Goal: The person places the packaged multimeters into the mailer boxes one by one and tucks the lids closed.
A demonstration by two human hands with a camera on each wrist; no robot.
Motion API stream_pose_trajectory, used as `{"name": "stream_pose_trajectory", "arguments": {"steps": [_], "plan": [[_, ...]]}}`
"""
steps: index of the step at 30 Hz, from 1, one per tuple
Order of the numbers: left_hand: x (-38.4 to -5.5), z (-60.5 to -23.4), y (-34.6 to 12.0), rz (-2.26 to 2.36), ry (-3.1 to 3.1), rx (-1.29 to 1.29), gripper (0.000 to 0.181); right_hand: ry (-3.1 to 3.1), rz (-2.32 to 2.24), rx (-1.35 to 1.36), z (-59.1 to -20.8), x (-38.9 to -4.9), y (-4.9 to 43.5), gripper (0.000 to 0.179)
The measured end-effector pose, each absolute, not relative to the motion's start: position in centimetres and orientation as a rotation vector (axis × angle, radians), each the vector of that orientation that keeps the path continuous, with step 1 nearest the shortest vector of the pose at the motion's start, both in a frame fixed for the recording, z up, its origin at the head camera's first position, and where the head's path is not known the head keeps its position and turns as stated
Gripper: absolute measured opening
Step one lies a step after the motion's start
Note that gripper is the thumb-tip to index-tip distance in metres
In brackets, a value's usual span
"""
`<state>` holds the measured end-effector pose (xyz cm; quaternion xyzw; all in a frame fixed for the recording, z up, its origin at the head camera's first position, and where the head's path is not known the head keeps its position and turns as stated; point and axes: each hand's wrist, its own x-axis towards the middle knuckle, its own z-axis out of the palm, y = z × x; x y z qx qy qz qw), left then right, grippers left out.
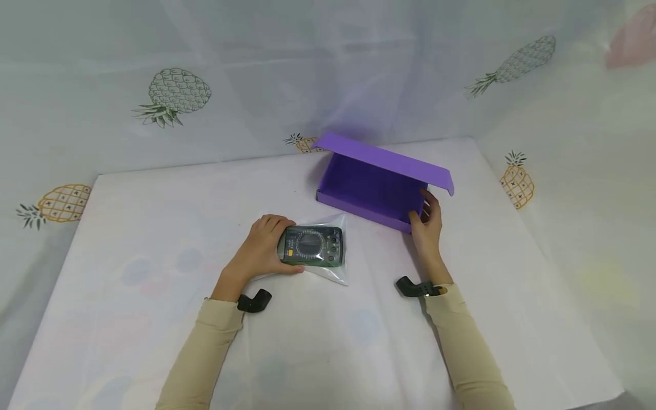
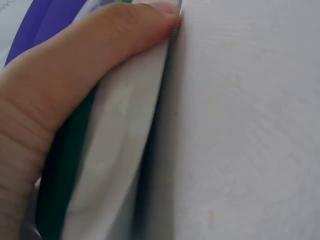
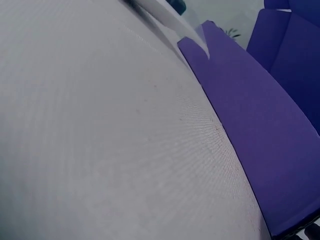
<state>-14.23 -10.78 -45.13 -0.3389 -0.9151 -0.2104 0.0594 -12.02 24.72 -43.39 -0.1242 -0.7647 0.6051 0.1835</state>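
Observation:
A dark multimeter [image 1: 310, 246] with a round dial and green casing lies in a clear plastic bag [image 1: 335, 277] near the middle of the table. My left hand [image 1: 262, 246] grips its left end through the bag, fingers over the far side and thumb along the near side. In the left wrist view the thumb [image 2: 95, 55] presses on the bag's film. A purple cardboard box [image 1: 361, 213] stands behind and to the right, its lid [image 1: 384, 156] raised and tilted over the interior. My right hand [image 1: 427, 225] holds the box's right side wall at the front corner, thumb inside.
A white cloth covers the table [image 1: 154, 319]. Behind and beside it hangs a pale curtain [image 1: 256, 80] printed with pineapples. Each wrist wears a black camera band, one of them a left wrist camera [image 1: 254, 300] close to the bag's near edge.

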Motion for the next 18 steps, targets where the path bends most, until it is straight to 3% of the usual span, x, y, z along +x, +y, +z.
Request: {"name": "stream_pose_trajectory", "arguments": {"steps": [18], "plan": [[-13.3, -43.6, -9.8, -0.638, -2.638, -1.076, 0.099, -2.176, 1.704, -0.349, -43.0, -11.7, 24.8, 0.053]]}}
